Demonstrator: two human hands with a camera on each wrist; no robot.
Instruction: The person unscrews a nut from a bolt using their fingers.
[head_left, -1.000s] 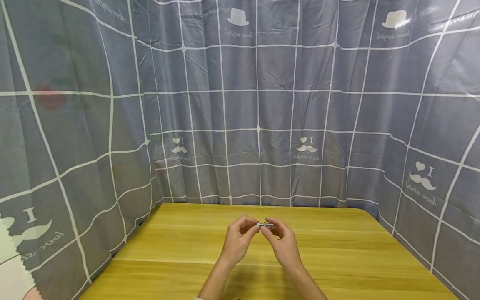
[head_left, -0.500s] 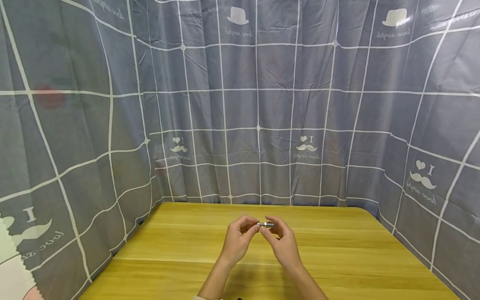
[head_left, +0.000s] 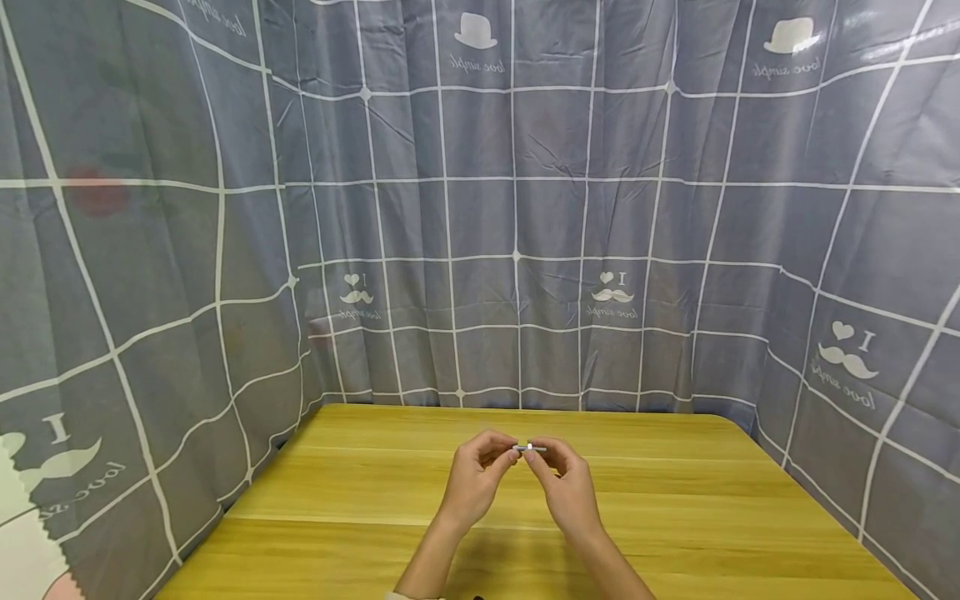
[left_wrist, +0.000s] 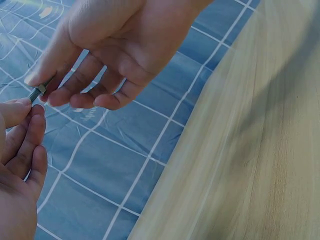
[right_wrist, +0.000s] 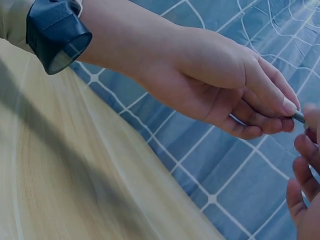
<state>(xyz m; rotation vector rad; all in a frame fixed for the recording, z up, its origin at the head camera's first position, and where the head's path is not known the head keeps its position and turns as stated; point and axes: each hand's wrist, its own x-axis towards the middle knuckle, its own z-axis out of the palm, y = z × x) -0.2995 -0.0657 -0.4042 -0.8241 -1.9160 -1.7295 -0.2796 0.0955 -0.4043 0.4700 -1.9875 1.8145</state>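
Note:
Above the table, both hands meet at a small threaded metal bolt [head_left: 539, 450], lying roughly level in the head view. My left hand [head_left: 474, 479] pinches its left end between thumb and fingers; in the left wrist view that thread [left_wrist: 34, 95] shows just beyond the thumb. A hex nut [left_wrist: 42, 88] sits around the shaft. With thumb and index finger my right hand [head_left: 567, 492] pinches at the nut, while the bolt's right end passes beyond the thumb tip. Its other fingers are loosely bent. In the right wrist view the fingertips partly hide the nut.
Beneath the hands lies a wood-grain table [head_left: 337, 483]. Grey curtains [head_left: 480, 217] with white grid lines hang behind it and along both sides. A dark wrist device [right_wrist: 57, 37] shows on the left forearm.
My right index fingertip has come down and the thumb has shifted slightly, closing onto the nut. The left hand has stayed in place on the bolt.

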